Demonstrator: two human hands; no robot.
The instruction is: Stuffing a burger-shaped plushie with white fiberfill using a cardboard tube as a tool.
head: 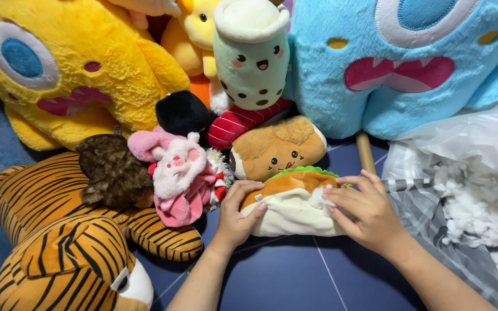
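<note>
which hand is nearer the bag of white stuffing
Right. The right hand sits on the taco plush beside the stuffing bag; the left hand grips the plush's far end.

One view only — a head-worn camera looking steeply down, close above the blue floor [295, 276]. Plush toys fill its upper half.

Two bare forearms, no sleeves, hands [237, 216] unadorned, short plain nails
</note>
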